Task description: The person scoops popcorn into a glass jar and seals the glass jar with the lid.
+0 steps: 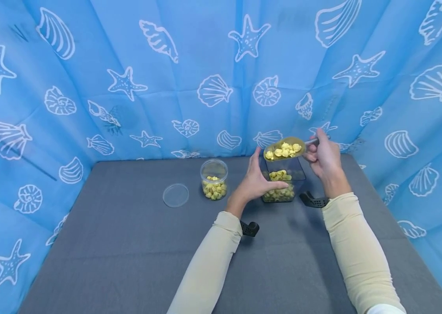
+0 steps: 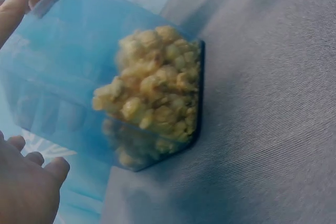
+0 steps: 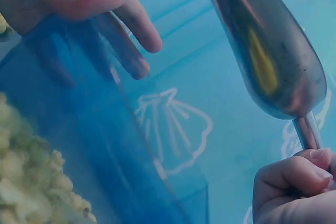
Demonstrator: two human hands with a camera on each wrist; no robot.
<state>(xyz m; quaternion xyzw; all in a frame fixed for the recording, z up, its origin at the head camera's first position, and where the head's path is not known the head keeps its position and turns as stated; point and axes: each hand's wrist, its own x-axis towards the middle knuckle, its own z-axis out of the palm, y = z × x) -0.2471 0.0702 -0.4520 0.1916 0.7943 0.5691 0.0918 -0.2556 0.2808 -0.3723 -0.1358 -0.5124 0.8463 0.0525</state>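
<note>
My right hand (image 1: 326,159) grips the handle of a metal scoop (image 3: 283,40), which holds several pieces of popcorn (image 1: 283,150) above a clear, dark-tinted square container (image 1: 297,171). More popcorn (image 2: 157,87) lies in the lower part of that container, which stands on the table. My left hand (image 1: 255,181) is spread at the container's left side, its thumb reaching across the front and its fingers extended toward the back. In the right wrist view, some left fingers show through the blue-tinted wall.
Left of the container stands a round clear jar (image 1: 214,170) partly filled with popcorn. A round transparent lid (image 1: 175,195) lies flat beside it on the grey table (image 1: 127,261). Blue curtains (image 1: 181,78) with shells and starfish hang behind and along the sides.
</note>
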